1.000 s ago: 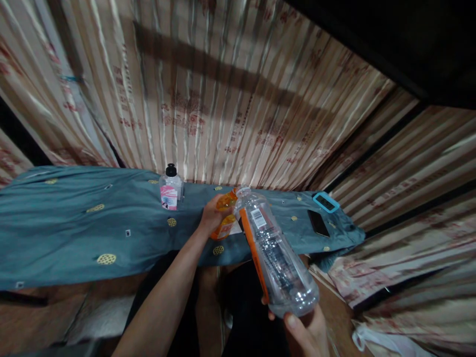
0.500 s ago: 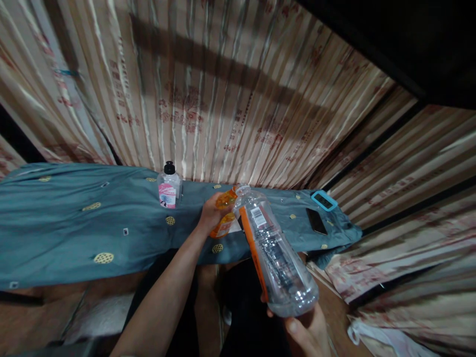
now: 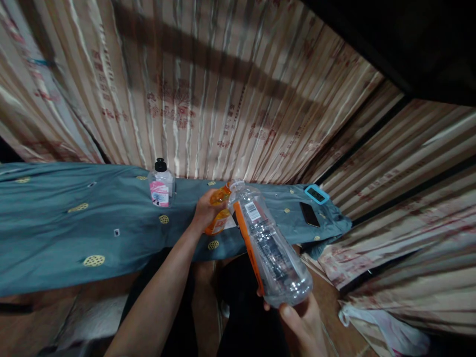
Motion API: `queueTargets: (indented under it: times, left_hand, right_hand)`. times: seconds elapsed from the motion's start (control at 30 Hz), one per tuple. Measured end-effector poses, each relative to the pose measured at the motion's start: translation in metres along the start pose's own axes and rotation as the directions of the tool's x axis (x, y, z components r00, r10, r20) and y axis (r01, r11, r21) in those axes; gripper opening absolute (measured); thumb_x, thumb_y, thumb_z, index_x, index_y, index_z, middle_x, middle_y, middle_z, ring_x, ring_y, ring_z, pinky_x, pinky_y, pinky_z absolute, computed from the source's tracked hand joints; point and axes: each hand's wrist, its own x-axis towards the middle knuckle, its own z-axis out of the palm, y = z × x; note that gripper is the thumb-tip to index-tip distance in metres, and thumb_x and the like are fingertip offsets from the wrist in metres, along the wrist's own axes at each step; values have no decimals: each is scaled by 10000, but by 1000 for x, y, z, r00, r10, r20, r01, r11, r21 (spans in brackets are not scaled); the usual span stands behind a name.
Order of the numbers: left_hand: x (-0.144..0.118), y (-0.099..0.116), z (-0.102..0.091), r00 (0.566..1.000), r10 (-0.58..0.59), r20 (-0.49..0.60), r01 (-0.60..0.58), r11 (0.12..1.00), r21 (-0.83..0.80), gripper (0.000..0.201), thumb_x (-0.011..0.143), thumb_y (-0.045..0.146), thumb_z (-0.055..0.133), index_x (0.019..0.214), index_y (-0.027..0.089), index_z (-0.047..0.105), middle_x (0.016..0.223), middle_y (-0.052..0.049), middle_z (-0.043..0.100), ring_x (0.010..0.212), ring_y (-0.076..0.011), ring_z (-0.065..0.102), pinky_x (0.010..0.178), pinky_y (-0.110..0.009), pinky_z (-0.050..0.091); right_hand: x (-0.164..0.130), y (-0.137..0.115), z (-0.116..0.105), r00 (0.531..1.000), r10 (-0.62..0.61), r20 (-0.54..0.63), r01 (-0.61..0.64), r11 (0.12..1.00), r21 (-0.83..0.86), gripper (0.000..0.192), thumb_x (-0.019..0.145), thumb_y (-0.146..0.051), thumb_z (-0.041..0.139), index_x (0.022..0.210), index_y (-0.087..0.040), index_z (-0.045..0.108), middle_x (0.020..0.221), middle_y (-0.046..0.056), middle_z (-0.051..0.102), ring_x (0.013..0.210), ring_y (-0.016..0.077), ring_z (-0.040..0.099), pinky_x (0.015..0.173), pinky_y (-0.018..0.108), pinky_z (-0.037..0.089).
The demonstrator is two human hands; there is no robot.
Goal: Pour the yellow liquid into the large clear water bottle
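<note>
My left hand (image 3: 204, 211) is wrapped around a small orange bottle (image 3: 218, 214) that stands on the teal cloth-covered table (image 3: 74, 233). A large clear plastic bottle (image 3: 268, 245) with an orange label strip and a barcode is gripped at its base by my right hand (image 3: 303, 320). It is tilted forward, its open mouth right next to the top of the orange bottle. The big bottle looks almost empty.
A small clear bottle (image 3: 161, 184) with a black cap and pink label stands on the table, left of my hands. A dark phone (image 3: 308, 214) and a blue-framed device (image 3: 317, 194) lie at the table's right end. Striped curtains hang behind. A white plastic bag (image 3: 386, 332) lies lower right.
The hands and both bottles keep the same pose. The view has shifted a little, so everything sits slightly further left and higher in the frame.
</note>
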Motion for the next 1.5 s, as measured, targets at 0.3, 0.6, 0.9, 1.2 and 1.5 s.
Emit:
queueTargets:
  times: [0.3, 0.6, 0.9, 1.2, 1.5]
  left_hand:
    - [4, -2, 0, 999, 36, -1, -36, 999, 7, 435, 574, 486, 827, 868, 202, 678, 745, 2, 726, 695, -198, 662, 612, -275, 509]
    - [3, -5, 3, 1000, -15, 23, 17, 998, -67, 491, 543, 507, 809, 887, 195, 650, 778, -2, 715, 705, -191, 651, 639, -279, 497]
    - [2, -3, 2, 999, -29, 19, 30, 999, -36, 453, 539, 482, 802, 862, 198, 659, 755, 3, 695, 673, -182, 626, 648, -290, 485]
    - [2, -6, 2, 1000, -8, -7, 8, 1000, -9, 348, 571, 388, 809, 838, 205, 682, 751, 22, 701, 685, -174, 632, 632, -271, 494]
    - [1, -9, 1, 1000, -14, 9, 14, 1000, 18, 333, 593, 344, 767, 878, 203, 671, 774, 21, 704, 708, -178, 637, 654, -275, 485]
  right_hand:
    - [1, 1, -2, 1000, -1, 25, 2, 1000, -19, 631, 551, -597, 946, 968, -196, 694, 752, 61, 785, 617, 157, 668, 618, 248, 535]
    - [-1, -2, 2, 1000, -4, -3, 4, 1000, -12, 645, 531, -605, 955, 956, -204, 682, 737, 49, 783, 615, 148, 674, 617, 227, 545]
    - [3, 2, -6, 999, -33, 25, 35, 998, -60, 624, 574, -619, 926, 959, -204, 663, 736, 42, 781, 592, 142, 661, 631, 225, 521]
    - [1, 2, -4, 1000, -19, 20, 19, 1000, -8, 606, 574, -581, 945, 968, -205, 680, 746, 37, 785, 594, 146, 675, 614, 223, 529]
    - [3, 4, -5, 998, -39, 39, 40, 999, -3, 566, 589, -574, 940, 939, -201, 698, 735, 43, 787, 582, 143, 675, 599, 216, 532]
